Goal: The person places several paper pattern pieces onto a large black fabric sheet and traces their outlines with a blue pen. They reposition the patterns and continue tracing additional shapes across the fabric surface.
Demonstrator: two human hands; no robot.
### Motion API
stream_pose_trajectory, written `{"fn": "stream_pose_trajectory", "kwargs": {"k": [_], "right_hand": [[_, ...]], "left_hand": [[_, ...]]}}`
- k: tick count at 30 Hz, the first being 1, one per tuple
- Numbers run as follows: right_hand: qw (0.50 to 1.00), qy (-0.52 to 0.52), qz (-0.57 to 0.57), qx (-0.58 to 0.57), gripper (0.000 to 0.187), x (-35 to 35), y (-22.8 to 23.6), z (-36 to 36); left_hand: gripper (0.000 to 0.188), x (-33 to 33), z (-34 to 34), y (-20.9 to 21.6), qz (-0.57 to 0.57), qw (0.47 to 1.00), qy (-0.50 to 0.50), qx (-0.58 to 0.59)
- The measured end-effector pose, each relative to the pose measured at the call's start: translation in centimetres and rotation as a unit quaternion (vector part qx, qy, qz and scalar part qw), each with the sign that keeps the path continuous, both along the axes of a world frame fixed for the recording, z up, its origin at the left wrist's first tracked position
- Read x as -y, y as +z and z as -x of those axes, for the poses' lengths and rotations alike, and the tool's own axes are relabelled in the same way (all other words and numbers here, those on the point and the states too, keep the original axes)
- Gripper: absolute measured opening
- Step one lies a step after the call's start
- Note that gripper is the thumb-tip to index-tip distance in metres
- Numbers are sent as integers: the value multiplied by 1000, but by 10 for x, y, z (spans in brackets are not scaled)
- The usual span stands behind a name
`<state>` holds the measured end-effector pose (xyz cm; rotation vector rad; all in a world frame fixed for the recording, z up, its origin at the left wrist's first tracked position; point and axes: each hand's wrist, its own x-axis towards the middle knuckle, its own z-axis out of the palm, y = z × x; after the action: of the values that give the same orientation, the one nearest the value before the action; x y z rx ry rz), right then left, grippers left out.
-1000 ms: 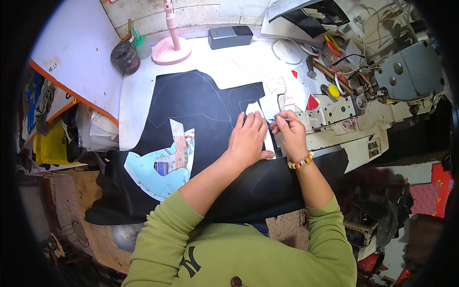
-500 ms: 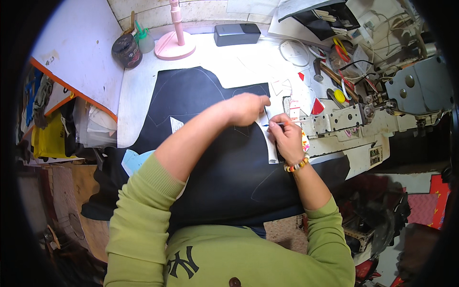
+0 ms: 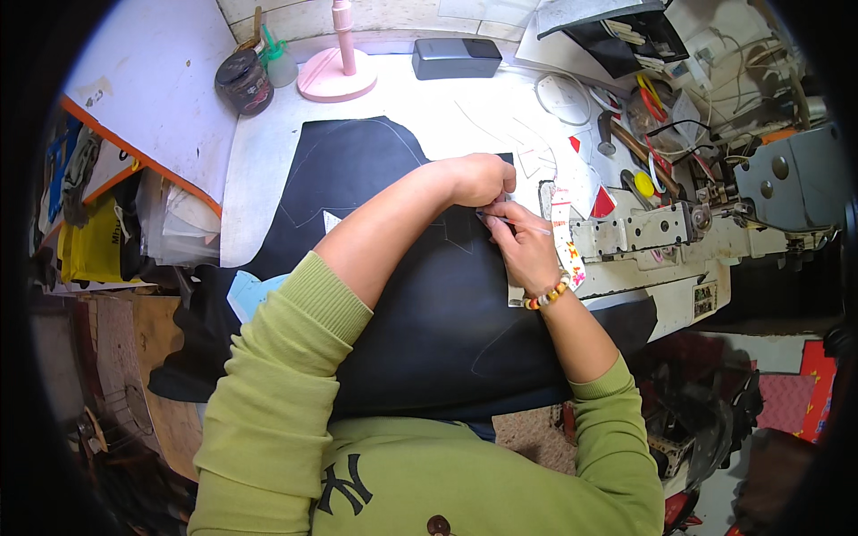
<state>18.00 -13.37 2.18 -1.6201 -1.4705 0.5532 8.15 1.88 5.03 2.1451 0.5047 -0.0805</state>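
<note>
I'm looking down at a white worktable point(image 3: 268, 170) with a large piece of black fabric point(image 3: 429, 313) spread across its middle and hanging over the near edge. Faint chalk outlines are showing on the cloth.

My left hand point(image 3: 483, 179) is reaching across to the right, fist curled and pressing down at the fabric's far-right edge; I can't tell if it's pinching anything under the knuckles. My right hand point(image 3: 527, 246) is sitting just near of it, almost touching, fingers closed around a thin pen-like marker point(image 3: 514, 221) whose tip is pointing right over the cloth edge. A beaded bracelet point(image 3: 547, 295) is sitting on that wrist.

Just right of both hands, a strip of white patterned paper point(image 3: 563, 234) is lying along the fabric edge, against the grey sewing machine point(image 3: 715, 223).

At the far side: a pink lamp base point(image 3: 337, 79), a dark round jar point(image 3: 243, 82) to its left, a black rectangular case point(image 3: 456, 58) to its right. Small red and white paper scraps point(image 3: 601, 204) are lying far-right of the hands. A light-blue pattern piece point(image 3: 248, 293) is peeking out under my left sleeve.
</note>
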Motion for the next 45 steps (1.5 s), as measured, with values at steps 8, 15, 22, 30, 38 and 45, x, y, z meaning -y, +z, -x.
{"fn": "stream_pose_trajectory", "kwargs": {"k": [8, 15, 22, 30, 38, 45], "right_hand": [[999, 0, -18, 41, 10, -1, 2, 2], [996, 9, -32, 79, 12, -1, 2, 2], [994, 13, -47, 93, 11, 1, 1, 0], [997, -8, -33, 71, 7, 8, 3, -2], [997, -27, -8, 66, 8, 21, 6, -3], [996, -51, 63, 45, 10, 41, 8, -5]], "left_hand": [[31, 2, 2, -1, 2, 1000, 13, 3], [30, 3, 2, -1, -7, 1000, 6, 6], [32, 6, 6, -3, 32, 999, 13, 17], [28, 11, 7, -3, -46, 998, -40, 5], [28, 25, -1, 0, -139, 986, -63, -66], [38, 34, 1, 3, -150, 983, -62, -83]]}}
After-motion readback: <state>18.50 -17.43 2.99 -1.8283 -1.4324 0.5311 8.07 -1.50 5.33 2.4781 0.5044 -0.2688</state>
